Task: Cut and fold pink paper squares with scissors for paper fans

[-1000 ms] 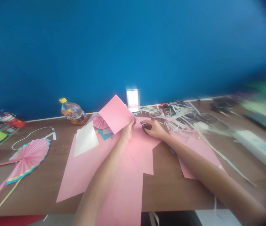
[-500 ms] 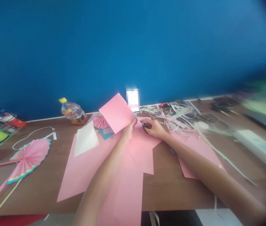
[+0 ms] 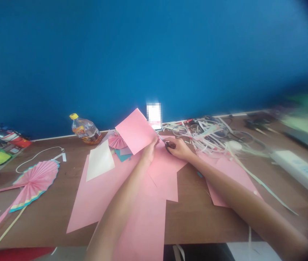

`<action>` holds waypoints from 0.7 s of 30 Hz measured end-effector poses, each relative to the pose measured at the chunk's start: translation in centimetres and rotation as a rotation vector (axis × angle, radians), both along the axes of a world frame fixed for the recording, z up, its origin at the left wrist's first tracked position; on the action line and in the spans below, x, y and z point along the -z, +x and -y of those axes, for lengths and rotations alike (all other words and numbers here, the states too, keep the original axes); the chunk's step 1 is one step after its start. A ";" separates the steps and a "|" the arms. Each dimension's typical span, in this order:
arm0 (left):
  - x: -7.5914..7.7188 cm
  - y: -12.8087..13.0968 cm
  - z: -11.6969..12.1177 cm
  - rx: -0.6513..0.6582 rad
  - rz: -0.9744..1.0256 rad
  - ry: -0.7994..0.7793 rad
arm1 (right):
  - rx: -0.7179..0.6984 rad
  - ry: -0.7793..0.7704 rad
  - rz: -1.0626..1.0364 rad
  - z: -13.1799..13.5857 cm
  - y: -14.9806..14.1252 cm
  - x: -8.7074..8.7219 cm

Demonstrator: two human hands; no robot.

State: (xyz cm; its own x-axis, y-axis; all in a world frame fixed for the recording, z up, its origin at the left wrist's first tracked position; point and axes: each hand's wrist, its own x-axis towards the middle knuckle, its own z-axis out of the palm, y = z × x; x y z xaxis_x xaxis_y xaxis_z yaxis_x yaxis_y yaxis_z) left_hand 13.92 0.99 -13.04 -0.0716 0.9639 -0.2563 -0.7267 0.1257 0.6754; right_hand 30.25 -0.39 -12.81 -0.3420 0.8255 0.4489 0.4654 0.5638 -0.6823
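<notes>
My left hand (image 3: pixel 150 150) is closed on the lower right corner of a pink paper square (image 3: pixel 136 130), which is tilted up above the desk. In my right hand (image 3: pixel 180 149) is a pair of scissors (image 3: pixel 167 145) with dark handles, its fingers through the loops. The blades point up and left along the right edge of the square, close to my left fingertips. How far the blades are apart I cannot make out. Under both hands lie overlapping sheets of pink paper (image 3: pixel 148 221). A white sheet (image 3: pixel 101 163) and a small pleated pink piece (image 3: pixel 116 141) lie left of the square.
A tangle of paper strips (image 3: pixel 205 134) lies right of my hands, with a white power strip (image 3: pixel 300 170) beyond. On the left are a pink folded-paper fan (image 3: pixel 35 183), a white cable (image 3: pixel 27 165) and a drink bottle (image 3: pixel 85 130). A blue wall (image 3: pixel 154 54) stands behind the desk (image 3: pixel 194 221).
The view has shifted very slightly. Both hands, the scissors and the pink square keep nearly the same positions.
</notes>
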 end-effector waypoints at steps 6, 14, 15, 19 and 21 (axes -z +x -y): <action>1.0 -0.2 -0.4 0.095 -0.132 0.026 | -0.007 -0.045 -0.103 0.1 -0.3 0.0; 1.7 -0.2 -0.6 0.113 -0.196 0.028 | -0.016 -0.062 -0.132 0.0 -0.4 -0.4; 1.8 -0.2 -0.6 0.119 -0.201 0.040 | -0.019 -0.067 -0.136 0.1 -0.5 -0.4; 2.0 -0.3 -0.6 0.131 -0.212 0.080 | -0.027 -0.071 -0.148 0.3 -0.8 -0.4; 2.1 -0.3 -0.6 0.134 -0.221 0.094 | -0.024 -0.070 -0.153 0.3 -0.9 -0.4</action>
